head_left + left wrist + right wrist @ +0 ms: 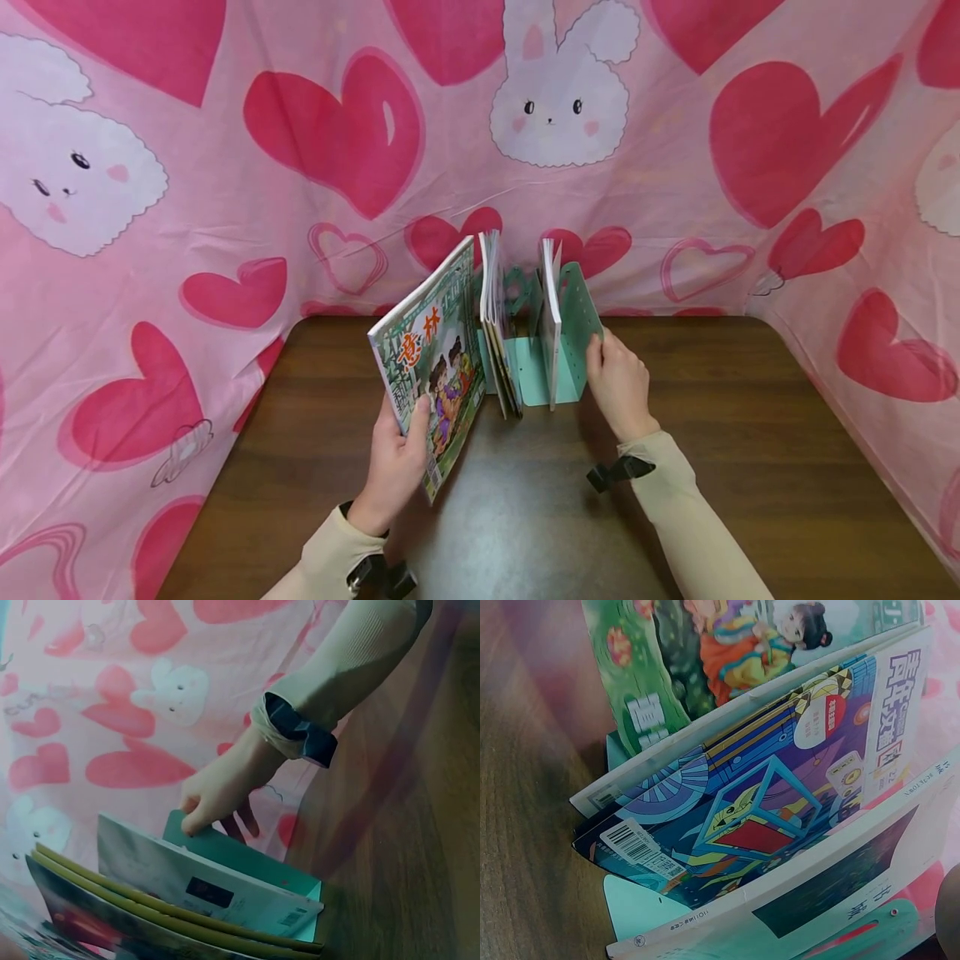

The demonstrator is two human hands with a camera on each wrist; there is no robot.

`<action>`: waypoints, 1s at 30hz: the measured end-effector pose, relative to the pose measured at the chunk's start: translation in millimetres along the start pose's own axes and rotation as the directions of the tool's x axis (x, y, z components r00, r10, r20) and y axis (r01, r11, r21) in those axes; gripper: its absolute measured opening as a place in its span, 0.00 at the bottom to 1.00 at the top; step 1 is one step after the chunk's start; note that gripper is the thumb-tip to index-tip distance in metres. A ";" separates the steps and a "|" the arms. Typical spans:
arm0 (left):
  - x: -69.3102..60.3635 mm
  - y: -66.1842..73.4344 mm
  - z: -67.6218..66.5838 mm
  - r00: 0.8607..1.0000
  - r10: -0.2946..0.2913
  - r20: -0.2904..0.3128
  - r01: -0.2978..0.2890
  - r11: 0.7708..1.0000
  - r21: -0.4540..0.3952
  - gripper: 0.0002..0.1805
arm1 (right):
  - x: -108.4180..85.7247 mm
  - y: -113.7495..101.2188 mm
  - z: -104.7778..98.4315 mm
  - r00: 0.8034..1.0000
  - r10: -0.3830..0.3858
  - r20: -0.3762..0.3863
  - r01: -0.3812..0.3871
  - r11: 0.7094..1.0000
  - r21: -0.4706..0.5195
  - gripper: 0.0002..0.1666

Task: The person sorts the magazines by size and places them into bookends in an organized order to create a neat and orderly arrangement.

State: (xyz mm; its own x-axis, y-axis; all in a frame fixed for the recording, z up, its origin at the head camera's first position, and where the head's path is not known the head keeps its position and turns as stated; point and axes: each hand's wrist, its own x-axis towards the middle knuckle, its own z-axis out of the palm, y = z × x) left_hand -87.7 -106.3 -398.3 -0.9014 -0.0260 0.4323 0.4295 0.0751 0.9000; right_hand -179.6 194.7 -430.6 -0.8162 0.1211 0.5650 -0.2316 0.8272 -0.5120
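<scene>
My left hand grips a green-covered magazine by its lower left edge, thumb over the front cover. The magazine stands tilted at the left of a mint-green bookend stand. On the stand's right side panel my right hand pinches the outer edge, and the left wrist view shows its thumb on the green panel. Between them stand several thin magazines, one with a blue and purple cover, and a white magazine nearer the right panel.
The stand sits on a dark brown wooden table, toward its back edge. Behind and at both sides hangs a pink cloth with hearts and rabbits. A black strap is round the right wrist, another device on the left.
</scene>
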 end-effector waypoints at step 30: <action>49.1 -63.7 56.4 0.951 0.282 -0.127 -0.256 0.948 0.190 0.31 | -0.3 0.0 1.2 1.000 0.027 0.005 -0.027 1.000 0.004 0.15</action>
State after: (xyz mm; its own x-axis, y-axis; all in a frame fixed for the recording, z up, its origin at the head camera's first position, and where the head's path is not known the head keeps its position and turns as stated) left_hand -162.4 -56.2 -437.6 -0.7289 -0.1301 0.6721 0.6269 0.2674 0.7317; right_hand -180.1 194.1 -431.5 -0.8247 0.1410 0.5478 -0.2114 0.8214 -0.5297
